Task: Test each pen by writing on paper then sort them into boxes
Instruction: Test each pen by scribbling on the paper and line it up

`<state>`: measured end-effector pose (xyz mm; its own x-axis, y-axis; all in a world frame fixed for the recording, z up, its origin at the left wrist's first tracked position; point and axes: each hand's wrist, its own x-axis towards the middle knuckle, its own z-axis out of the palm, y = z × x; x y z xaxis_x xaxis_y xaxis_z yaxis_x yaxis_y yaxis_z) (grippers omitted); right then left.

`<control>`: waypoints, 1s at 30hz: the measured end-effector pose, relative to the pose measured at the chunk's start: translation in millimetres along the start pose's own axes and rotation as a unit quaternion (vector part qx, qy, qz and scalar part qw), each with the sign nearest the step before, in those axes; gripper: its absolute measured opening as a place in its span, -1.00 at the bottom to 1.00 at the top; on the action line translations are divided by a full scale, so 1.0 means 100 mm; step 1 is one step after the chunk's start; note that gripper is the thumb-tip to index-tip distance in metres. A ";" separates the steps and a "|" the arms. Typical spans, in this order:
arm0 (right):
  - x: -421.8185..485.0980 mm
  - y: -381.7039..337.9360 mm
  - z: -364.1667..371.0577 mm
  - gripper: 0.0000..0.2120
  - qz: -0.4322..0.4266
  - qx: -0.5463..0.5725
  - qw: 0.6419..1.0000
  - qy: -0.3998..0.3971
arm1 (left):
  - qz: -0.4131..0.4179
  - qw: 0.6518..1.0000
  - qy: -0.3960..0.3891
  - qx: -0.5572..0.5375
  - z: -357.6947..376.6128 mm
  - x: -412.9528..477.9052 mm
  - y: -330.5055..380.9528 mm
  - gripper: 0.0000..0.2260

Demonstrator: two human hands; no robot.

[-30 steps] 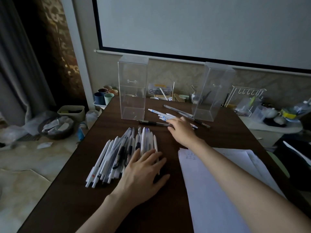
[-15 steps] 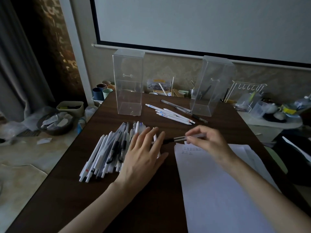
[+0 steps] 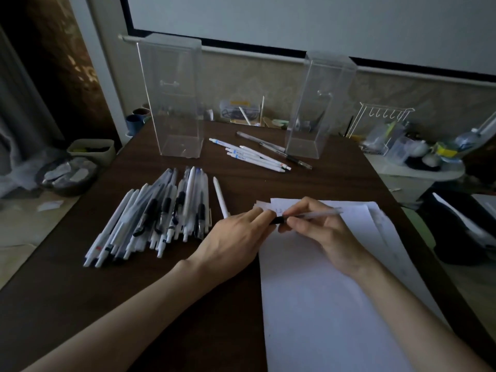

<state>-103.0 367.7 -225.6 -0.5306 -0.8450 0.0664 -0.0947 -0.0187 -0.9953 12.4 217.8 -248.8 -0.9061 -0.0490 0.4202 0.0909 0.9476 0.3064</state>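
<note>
- A dark wooden table (image 3: 134, 304) fills the dim room's foreground, and both forearms reach in over its near edge.
- A stack of white paper (image 3: 322, 291) lies on the table's right half, its sheets slightly fanned at the far right corner.
- The right hand (image 3: 327, 234) rests on the upper part of the paper, thumb and fingers curled around a clear-barrelled pen (image 3: 311, 214) that lies nearly level, just above the sheet.
- The left hand (image 3: 236, 237) sits at the paper's left edge, its fingertips (image 3: 265, 218) pinching the pen's black end.
- A few faint marks show at the top of the paper, just beside the pen; they are too small to read.
- Left of the hands, a large pile of pens (image 3: 161, 210), mostly white with some black grips, lies fanned on the table.
- A single white pen (image 3: 220, 197) lies just right of the pile, apart from it.
- Farther back, a small group of pens (image 3: 255, 155) lies flat on the table between two boxes.
- The left clear box (image 3: 174, 103) and right clear box (image 3: 319, 108) stand upright near the table's far edge.
- Behind them hangs a projection screen (image 3: 295, 17); a white wire rack (image 3: 381, 122) stands to the right.
</note>
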 end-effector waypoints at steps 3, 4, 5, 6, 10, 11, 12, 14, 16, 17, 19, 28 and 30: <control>-0.01 0.01 -0.01 -0.91 -0.003 -0.008 1.000 -0.001 | 0.006 1.000 0.012 -0.011 0.00 -0.02 0.00 -0.73; -0.01 0.01 -0.01 -0.91 -0.006 -0.011 1.000 -0.002 | 0.003 1.000 0.014 -0.011 -0.01 -0.02 -0.01 -0.74; -0.01 0.02 -0.01 -0.92 -0.009 -0.014 1.000 -0.003 | -0.001 1.000 0.016 -0.002 -0.02 -0.02 -0.02 -0.75; -0.01 0.02 -0.01 -0.94 -0.014 -0.015 1.000 -0.004 | -0.006 1.000 0.019 0.015 -0.03 -0.02 -0.03 -0.75; 0.03 0.10 -0.02 -0.90 -0.026 0.017 0.999 0.009 | -0.022 0.997 0.031 0.060 -0.04 -0.03 -0.01 -0.72; 0.04 0.12 -0.03 -0.86 -0.028 0.044 0.998 0.025 | -0.042 0.997 0.043 0.053 -0.05 -0.02 0.00 -0.68; 0.05 0.12 -0.05 -0.80 -0.028 0.075 0.996 0.044 | -0.062 0.996 0.056 0.042 -0.06 -0.02 0.01 -0.64; 0.07 0.13 -0.11 -0.68 -0.018 0.108 0.991 0.080 | -0.064 0.995 0.064 0.037 -0.05 -0.03 0.00 -0.56; 0.08 0.14 -0.12 -0.68 -0.014 0.058 0.991 0.118 | -0.011 0.998 0.024 0.059 0.00 -0.07 0.00 -0.49; 0.09 0.15 -0.10 -0.72 -0.016 0.004 0.990 0.139 | 0.020 0.997 -0.007 0.073 0.02 -0.09 0.01 -0.47; 0.11 0.16 -0.05 -0.71 -0.020 -0.079 0.983 0.167 | 0.064 0.992 -0.058 0.091 0.07 -0.12 0.04 -0.45; 0.43 0.24 -0.07 -0.70 0.016 -0.165 0.959 0.230 | 0.069 0.990 -0.082 0.088 0.11 -0.14 0.07 -0.47; 0.43 0.27 -0.06 -0.71 0.005 -0.180 0.957 0.229 | 0.069 0.990 -0.085 0.090 0.11 -0.15 0.07 -0.47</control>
<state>-133.6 333.8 -249.1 -0.8387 -0.5194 0.1637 -0.3284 0.2427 -0.9128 21.9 228.6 -261.8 -0.9476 0.1248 0.2940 0.1582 0.9831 0.0926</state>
